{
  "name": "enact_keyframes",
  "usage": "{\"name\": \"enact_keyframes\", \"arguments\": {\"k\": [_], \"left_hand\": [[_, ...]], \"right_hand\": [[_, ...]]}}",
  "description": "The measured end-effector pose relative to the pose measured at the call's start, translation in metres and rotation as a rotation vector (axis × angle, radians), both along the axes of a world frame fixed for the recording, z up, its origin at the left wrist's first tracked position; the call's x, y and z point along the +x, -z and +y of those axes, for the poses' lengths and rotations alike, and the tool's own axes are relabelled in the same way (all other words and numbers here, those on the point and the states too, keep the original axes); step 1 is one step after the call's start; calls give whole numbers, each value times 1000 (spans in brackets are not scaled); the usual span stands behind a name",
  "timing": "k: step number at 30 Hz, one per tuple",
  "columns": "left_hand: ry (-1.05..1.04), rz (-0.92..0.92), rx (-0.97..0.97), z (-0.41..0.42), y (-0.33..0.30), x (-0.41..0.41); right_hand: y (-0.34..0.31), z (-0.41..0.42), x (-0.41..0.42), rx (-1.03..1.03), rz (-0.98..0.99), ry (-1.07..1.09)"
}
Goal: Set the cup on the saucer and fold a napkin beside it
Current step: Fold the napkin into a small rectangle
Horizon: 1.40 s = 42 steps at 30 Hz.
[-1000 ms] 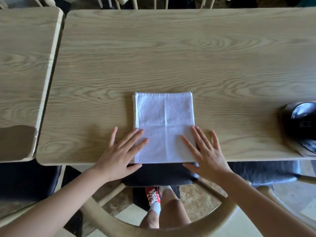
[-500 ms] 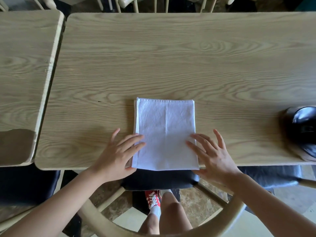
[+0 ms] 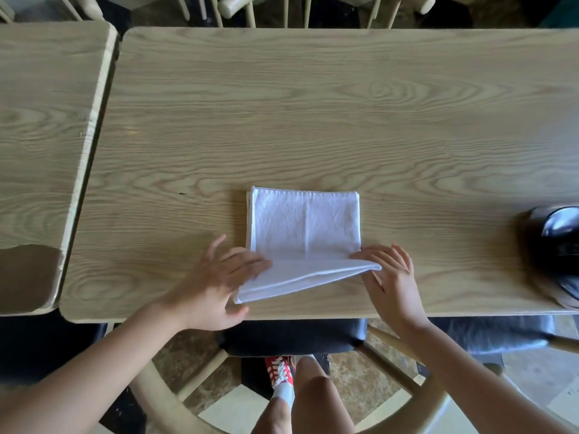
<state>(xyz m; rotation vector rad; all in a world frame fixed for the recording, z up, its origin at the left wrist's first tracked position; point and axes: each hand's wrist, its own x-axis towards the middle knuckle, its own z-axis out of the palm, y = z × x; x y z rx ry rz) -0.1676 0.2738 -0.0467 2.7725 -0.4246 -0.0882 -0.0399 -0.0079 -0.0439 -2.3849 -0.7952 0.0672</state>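
Note:
A white folded napkin [image 3: 304,227] lies near the front edge of the wooden table [image 3: 313,120]. Its near edge is raised off the wood. My right hand [image 3: 390,277] pinches the near right corner and holds it highest. My left hand [image 3: 219,283] grips the near left corner, lower down. At the far right edge of the view sits a glossy black cup [image 3: 560,242], blurred and partly cut off. It seems to rest on a saucer, of which only a sliver shows.
A second wooden table [image 3: 40,136] stands to the left across a narrow gap. Chair backs line the table's far side. Below the front edge are a black chair seat [image 3: 294,335] and its curved wooden back.
Both hands went from resting flat beside the napkin's near corners to gripping them. The near edge has lifted, and it is higher on the right.

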Motion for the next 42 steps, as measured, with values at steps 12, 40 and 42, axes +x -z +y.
{"name": "enact_keyframes", "arguments": {"k": [12,40,42], "left_hand": [[-926,-176,-537,-40,0,41],[-949,-419,-118,-42,2,86],[-700,-393,4,-46,1,94]], "right_hand": [[2,28,10,122,183,399],[11,57,28,-80,0,603],[7,62,28,-140,-113,543]]}}
